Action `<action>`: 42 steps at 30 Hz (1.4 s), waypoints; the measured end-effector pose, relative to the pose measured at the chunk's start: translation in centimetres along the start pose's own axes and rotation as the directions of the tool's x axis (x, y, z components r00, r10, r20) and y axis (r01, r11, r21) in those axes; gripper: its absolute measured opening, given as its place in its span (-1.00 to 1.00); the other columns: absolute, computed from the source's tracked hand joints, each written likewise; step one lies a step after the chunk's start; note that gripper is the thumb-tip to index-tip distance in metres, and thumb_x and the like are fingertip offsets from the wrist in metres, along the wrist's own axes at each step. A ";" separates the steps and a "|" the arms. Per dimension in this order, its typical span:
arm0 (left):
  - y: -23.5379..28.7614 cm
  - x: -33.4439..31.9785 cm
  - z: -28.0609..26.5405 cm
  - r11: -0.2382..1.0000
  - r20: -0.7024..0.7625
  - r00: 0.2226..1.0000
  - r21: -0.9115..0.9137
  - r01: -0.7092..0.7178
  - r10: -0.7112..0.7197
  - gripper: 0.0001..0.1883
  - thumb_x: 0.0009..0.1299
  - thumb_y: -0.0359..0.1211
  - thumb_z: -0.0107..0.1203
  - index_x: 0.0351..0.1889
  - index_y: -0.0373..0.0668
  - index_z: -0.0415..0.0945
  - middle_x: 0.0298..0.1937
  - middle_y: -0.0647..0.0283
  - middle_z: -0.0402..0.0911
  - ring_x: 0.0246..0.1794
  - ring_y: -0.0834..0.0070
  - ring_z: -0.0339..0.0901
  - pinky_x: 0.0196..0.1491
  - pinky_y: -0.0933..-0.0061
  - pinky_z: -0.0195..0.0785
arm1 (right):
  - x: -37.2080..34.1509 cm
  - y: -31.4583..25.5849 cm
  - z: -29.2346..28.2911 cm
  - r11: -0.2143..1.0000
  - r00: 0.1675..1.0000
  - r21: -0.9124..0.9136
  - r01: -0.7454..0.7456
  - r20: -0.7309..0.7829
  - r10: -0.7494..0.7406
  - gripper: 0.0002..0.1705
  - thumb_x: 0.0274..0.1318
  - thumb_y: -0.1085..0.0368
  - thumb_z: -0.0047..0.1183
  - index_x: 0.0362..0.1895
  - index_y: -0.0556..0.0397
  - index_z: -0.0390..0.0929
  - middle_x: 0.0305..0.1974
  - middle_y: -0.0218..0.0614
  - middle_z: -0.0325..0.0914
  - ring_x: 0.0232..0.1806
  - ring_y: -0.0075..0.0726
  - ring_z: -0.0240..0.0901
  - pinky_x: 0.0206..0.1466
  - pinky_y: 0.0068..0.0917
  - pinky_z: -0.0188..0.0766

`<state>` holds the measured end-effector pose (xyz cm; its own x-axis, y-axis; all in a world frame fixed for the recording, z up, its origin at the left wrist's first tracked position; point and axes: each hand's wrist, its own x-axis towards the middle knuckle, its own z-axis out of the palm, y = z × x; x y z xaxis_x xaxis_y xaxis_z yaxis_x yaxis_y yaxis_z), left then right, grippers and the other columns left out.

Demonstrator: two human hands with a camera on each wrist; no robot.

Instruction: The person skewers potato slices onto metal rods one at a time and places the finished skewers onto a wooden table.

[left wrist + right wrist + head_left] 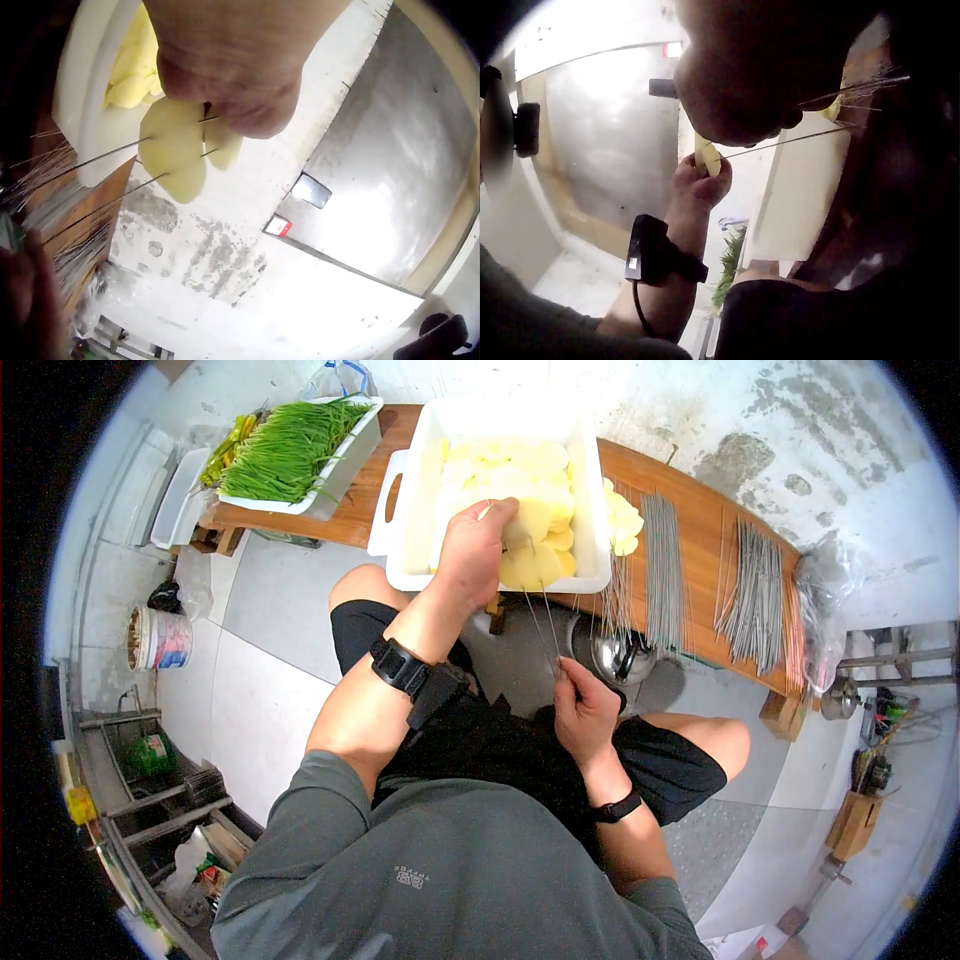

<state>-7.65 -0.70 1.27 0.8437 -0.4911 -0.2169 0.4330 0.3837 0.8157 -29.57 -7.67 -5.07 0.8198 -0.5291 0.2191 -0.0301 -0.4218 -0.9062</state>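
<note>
My left hand (475, 550) pinches potato slices over the front of a white plastic tub (405, 565). Two thin metal skewers (97, 157) run through a pale yellow potato slice (172, 150), and their points enter a second slice (223, 146) under the left hand. Lower and to the right, my right hand (585, 710) grips the skewers' other ends between thumb and curled fingers. In the right wrist view this right hand (742, 75) is dark and hides part of the skewers. More potato slices (510, 460) fill the tub.
Right of the tub, finished potato skewers (622, 525) and bundles of bare skewers (663, 570) lie on the wooden bench (705, 500). A white basket of green chives (295, 455) stands at its left. Below the bench sits a metal pot (622, 658).
</note>
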 end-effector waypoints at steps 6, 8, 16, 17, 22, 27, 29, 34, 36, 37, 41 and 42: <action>-0.3 -0.6 0.3 0.998 0.010 0.998 -0.018 0.065 -0.064 -0.71 0.42 -0.34 -0.03 -0.06 -0.42 0.44 -0.16 0.10 0.61 -0.23 0.38 0.61 -0.15 0.36 0.54 | 0.4 0.4 0.8 0.996 1.000 0.086 0.029 -0.003 -0.029 -0.81 0.24 0.43 0.03 -0.11 0.28 0.56 -0.53 -0.44 0.47 -0.51 -0.66 0.33 -0.43 -0.66 0.30; -0.8 -1.2 0.7 0.998 -0.005 0.998 0.029 0.057 -0.056 -0.71 0.41 -0.34 -0.03 -0.06 -0.42 0.44 -0.16 0.11 0.61 -0.24 0.40 0.61 -0.17 0.37 0.54 | 0.9 0.0 0.8 0.984 0.993 0.138 -0.114 0.033 0.111 -0.79 0.17 0.41 0.07 -0.12 0.22 0.59 -0.39 -0.14 0.64 -0.43 -0.40 0.55 -0.30 -0.52 0.44; -2.3 -0.3 -0.2 0.992 -0.002 0.996 0.089 0.092 -0.092 -0.68 0.42 -0.32 -0.01 -0.04 -0.42 0.45 -0.17 0.13 0.61 -0.27 0.43 0.61 -0.21 0.42 0.54 | 2.0 0.4 0.7 0.921 0.961 0.279 -0.272 0.129 0.245 -0.75 0.21 0.37 0.08 -0.06 0.23 0.54 -0.39 -0.36 0.57 -0.37 -0.53 0.42 -0.22 -0.56 0.41; -2.1 -0.1 -0.2 0.992 0.000 0.996 0.089 0.091 -0.091 -0.68 0.42 -0.32 -0.01 -0.04 -0.42 0.45 -0.17 0.13 0.61 -0.27 0.43 0.61 -0.21 0.42 0.54 | 2.1 0.4 0.8 0.944 0.976 0.257 -0.208 0.111 0.185 -0.72 0.20 0.37 0.08 -0.03 0.23 0.51 -0.34 -0.30 0.59 -0.32 -0.50 0.45 -0.17 -0.54 0.42; -1.0 1.9 -0.9 0.989 -0.002 0.993 0.085 0.119 -0.120 -0.64 0.47 -0.24 -0.06 0.00 -0.39 0.44 -0.10 0.13 0.60 -0.16 0.38 0.59 -0.11 0.34 0.50 | 1.0 1.3 0.1 0.950 0.936 0.128 -0.284 0.253 0.246 -0.66 0.20 0.36 0.08 0.05 0.19 0.47 -0.25 -0.16 0.60 -0.22 -0.38 0.50 -0.08 -0.47 0.42; 2.1 3.1 -1.0 0.952 -0.037 0.984 0.251 0.176 -0.172 -0.65 0.49 -0.12 -0.06 -0.04 -0.23 0.46 -0.11 0.28 0.58 -0.15 0.51 0.52 -0.15 0.46 0.41 | 3.0 1.5 -1.7 0.920 0.948 0.232 -0.316 0.107 0.299 -0.65 0.23 0.39 0.02 0.11 0.13 0.42 -0.44 -0.44 0.51 -0.51 -0.66 0.33 -0.44 -0.66 0.30; 2.7 5.2 -3.0 0.910 -0.019 0.992 0.396 0.123 -0.125 -0.67 0.51 -0.08 -0.08 -0.05 -0.15 0.44 -0.17 0.35 0.53 -0.23 0.55 0.46 -0.17 0.48 0.35 | 4.9 2.2 -3.0 0.961 0.975 0.174 -0.216 -0.019 0.223 -0.67 0.25 0.41 -0.04 0.09 0.18 0.43 -0.46 -0.44 0.51 -0.56 -0.65 0.31 -0.52 -0.67 0.27; 4.5 7.9 -6.2 0.755 -0.104 0.980 0.626 0.195 -0.167 -0.79 0.45 -0.20 -0.04 -0.19 -0.13 0.47 -0.28 0.40 0.51 -0.34 0.61 0.47 -0.29 0.52 0.38 | 11.5 8.5 -5.5 0.965 0.948 0.078 -0.249 -0.184 0.259 -0.67 0.30 0.35 -0.08 0.08 0.25 0.40 -0.46 -0.40 0.50 -0.58 -0.63 0.29 -0.54 -0.66 0.25; 3.8 9.4 -7.7 0.679 -0.113 0.970 0.697 0.230 -0.213 -0.79 0.44 -0.20 -0.02 -0.18 -0.14 0.46 -0.30 0.41 0.50 -0.38 0.62 0.46 -0.33 0.49 0.40 | 14.0 11.1 -6.0 0.957 0.947 0.057 -0.285 -0.136 0.290 -0.67 0.27 0.31 -0.05 0.05 0.23 0.46 -0.45 -0.36 0.54 -0.54 -0.57 0.36 -0.48 -0.59 0.32; 3.7 9.8 -8.1 0.601 -0.119 0.960 0.758 0.254 -0.255 -0.78 0.43 -0.21 0.00 -0.17 -0.15 0.46 -0.32 0.42 0.49 -0.43 0.63 0.45 -0.37 0.47 0.41 | 15.3 11.8 -5.9 0.950 0.945 0.028 -0.311 -0.093 0.313 -0.67 0.25 0.28 -0.02 0.01 0.21 0.51 -0.45 -0.32 0.58 -0.49 -0.50 0.43 -0.41 -0.53 0.39; 1.8 10.5 -8.1 -0.206 -0.012 0.974 0.978 -0.036 -0.227 -0.61 0.31 -0.15 0.14 -0.18 -0.35 0.57 -0.35 0.01 0.63 -0.33 0.29 0.61 -0.27 0.30 0.49 | 17.9 12.8 -5.2 0.893 0.901 0.122 -0.434 0.051 0.431 -0.68 0.24 0.28 -0.02 0.00 0.20 0.53 -0.46 -0.32 0.57 -0.49 -0.51 0.43 -0.41 -0.52 0.39; 1.1 10.8 -8.0 -0.209 -0.021 0.973 0.977 -0.028 -0.229 -0.61 0.31 -0.15 0.14 -0.18 -0.35 0.57 -0.35 0.01 0.63 -0.33 0.29 0.61 -0.27 0.30 0.49 | 18.2 11.7 -5.5 0.899 0.896 0.042 -0.435 0.123 0.428 -0.67 0.24 0.25 -0.01 -0.01 0.19 0.54 -0.43 -0.26 0.60 -0.46 -0.43 0.48 -0.36 -0.47 0.41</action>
<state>4.49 0.66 -4.49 0.7285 -0.5494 -0.4092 -0.4245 -0.8309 0.3598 -18.15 -26.30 -9.72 0.7917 -0.5635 -0.2359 -0.3599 -0.1182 -0.9255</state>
